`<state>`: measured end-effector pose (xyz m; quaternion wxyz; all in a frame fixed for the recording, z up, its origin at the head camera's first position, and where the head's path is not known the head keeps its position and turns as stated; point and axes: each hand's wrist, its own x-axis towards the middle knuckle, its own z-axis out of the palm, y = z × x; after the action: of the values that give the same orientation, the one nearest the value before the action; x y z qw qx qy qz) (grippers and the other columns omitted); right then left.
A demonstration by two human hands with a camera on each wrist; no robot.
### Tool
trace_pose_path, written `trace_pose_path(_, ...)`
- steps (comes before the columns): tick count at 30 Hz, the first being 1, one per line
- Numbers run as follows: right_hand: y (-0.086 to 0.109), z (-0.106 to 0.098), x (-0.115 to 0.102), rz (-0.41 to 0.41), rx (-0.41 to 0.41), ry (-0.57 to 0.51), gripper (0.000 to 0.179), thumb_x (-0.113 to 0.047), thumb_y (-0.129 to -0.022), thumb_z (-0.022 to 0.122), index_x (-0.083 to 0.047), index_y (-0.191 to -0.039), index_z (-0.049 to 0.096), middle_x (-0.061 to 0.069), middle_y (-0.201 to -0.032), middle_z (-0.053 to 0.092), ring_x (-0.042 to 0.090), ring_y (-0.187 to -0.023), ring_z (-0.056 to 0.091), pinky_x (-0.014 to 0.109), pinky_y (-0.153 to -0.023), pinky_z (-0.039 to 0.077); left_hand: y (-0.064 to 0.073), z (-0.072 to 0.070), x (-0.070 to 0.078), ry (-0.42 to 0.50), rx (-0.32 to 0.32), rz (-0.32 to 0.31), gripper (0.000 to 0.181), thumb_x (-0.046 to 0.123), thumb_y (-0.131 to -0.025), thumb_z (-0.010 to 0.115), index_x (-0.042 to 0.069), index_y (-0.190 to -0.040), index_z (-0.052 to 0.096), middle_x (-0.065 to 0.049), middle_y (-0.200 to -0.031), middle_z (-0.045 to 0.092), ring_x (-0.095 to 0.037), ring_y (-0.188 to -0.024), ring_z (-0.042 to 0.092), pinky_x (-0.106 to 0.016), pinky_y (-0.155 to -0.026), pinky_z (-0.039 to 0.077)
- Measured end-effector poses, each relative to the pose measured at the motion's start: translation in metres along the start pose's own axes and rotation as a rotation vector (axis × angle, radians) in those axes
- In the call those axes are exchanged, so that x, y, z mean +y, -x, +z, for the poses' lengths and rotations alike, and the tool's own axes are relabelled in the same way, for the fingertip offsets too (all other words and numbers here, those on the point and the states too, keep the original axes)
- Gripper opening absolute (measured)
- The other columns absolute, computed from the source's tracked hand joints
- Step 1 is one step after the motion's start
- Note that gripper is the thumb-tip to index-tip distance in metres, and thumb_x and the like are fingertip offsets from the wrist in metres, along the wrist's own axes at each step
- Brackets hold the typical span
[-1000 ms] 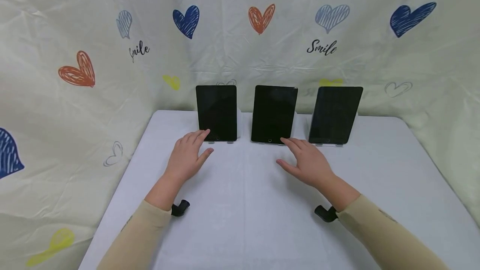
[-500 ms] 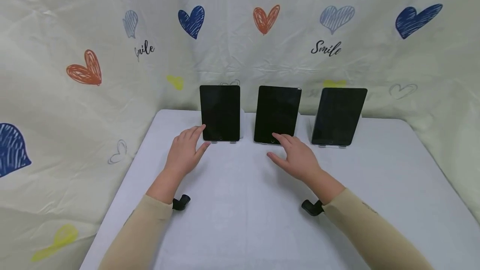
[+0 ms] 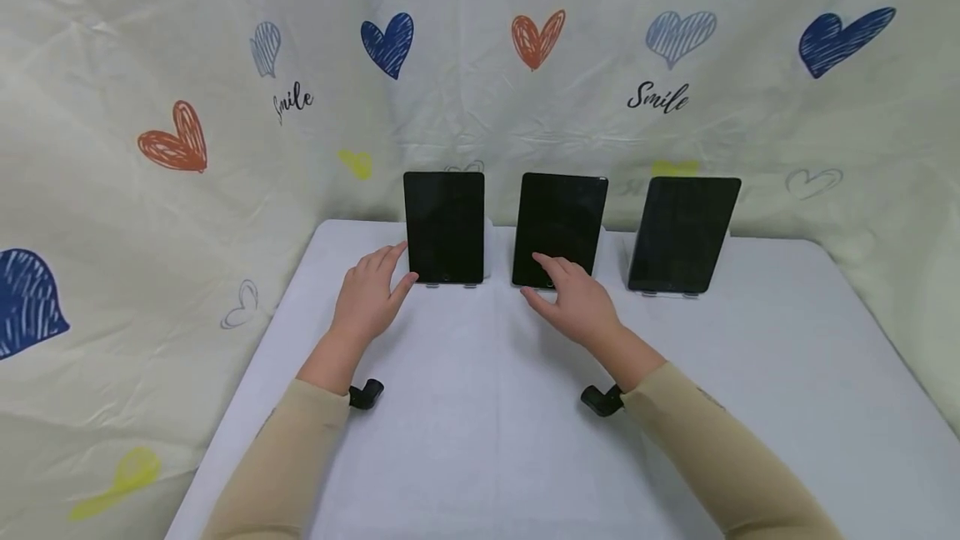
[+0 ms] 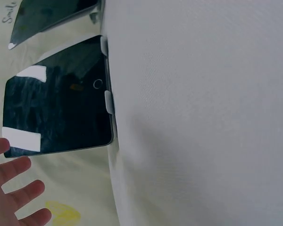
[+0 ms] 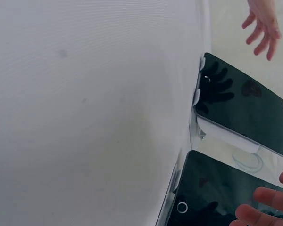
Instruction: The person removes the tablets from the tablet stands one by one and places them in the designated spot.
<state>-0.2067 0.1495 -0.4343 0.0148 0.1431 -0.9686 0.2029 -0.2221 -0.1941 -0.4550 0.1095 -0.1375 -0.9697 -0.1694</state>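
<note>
Three black tablets lean back on stands in a row: the left tablet (image 3: 446, 223), the middle tablet (image 3: 561, 211) and the right tablet (image 3: 684, 232). Their screens are dark. My left hand (image 3: 366, 294) holds nothing; its spread fingers reach to the left tablet's lower left edge. In the left wrist view, the fingers (image 4: 26, 190) are apart beside that tablet's corner, and a pale stand lip (image 4: 109, 102) supports its lower edge. My right hand (image 3: 577, 302), also holding nothing, overlaps the lower part of the middle tablet, thumb apart from the fingers.
A white-covered table (image 3: 480, 440) bears the stands near its far edge. Behind rises a pale curtain (image 3: 465, 98) printed with hearts and "Smile". Black wrist-worn devices, one on the left wrist (image 3: 366, 394) and one on the right wrist (image 3: 602, 401), jut inward.
My right hand has moved left and forward, from the middle tablet's lower right corner across its lower part. The left hand has shifted slightly forward and outward. The tablets stay put; the head view drifts slightly.
</note>
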Motion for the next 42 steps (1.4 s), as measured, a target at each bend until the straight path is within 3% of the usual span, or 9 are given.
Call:
trace_pose_path(10, -0.015, 0.009, -0.009, 0.046, 0.009, -0.059, 0.071, -0.058, -0.096, 0.051, -0.019, -0.152, 0.037, 0.009, -0.14, 0.054, 0.028, -0.125, 0.053, 0.051, -0.097, 0.047, -0.008, 0.003, -0.005, 0.015, -0.034, -0.065, 0.067, 0.056, -0.103, 0.038, 0.016, -0.156, 0.031, -0.015, -0.152, 0.039, -0.036, -0.139, 0.036, -0.057, -0.111, 0.029)
trace_pose_path(23, -0.035, 0.015, -0.018, 0.064, 0.04, -0.08, 0.067, -0.054, -0.097, 0.052, -0.017, -0.151, 0.04, 0.009, -0.127, 0.059, 0.025, -0.107, 0.059, 0.046, -0.088, 0.051, -0.026, 0.007, -0.011, 0.038, -0.029, -0.086, 0.071, 0.061, -0.102, 0.031, 0.015, -0.156, 0.031, -0.017, -0.152, 0.04, -0.038, -0.138, 0.036, -0.056, -0.111, 0.029)
trace_pose_path(42, -0.074, 0.018, -0.047, 0.138, 0.029, -0.14, 0.068, -0.053, -0.097, 0.053, -0.019, -0.152, 0.036, 0.004, -0.115, 0.059, 0.021, -0.08, 0.055, 0.035, -0.069, 0.05, -0.054, 0.01, -0.018, 0.088, -0.038, -0.16, 0.073, 0.063, -0.101, 0.029, 0.014, -0.155, 0.033, -0.014, -0.153, 0.041, -0.036, -0.137, 0.039, -0.054, -0.111, 0.031)
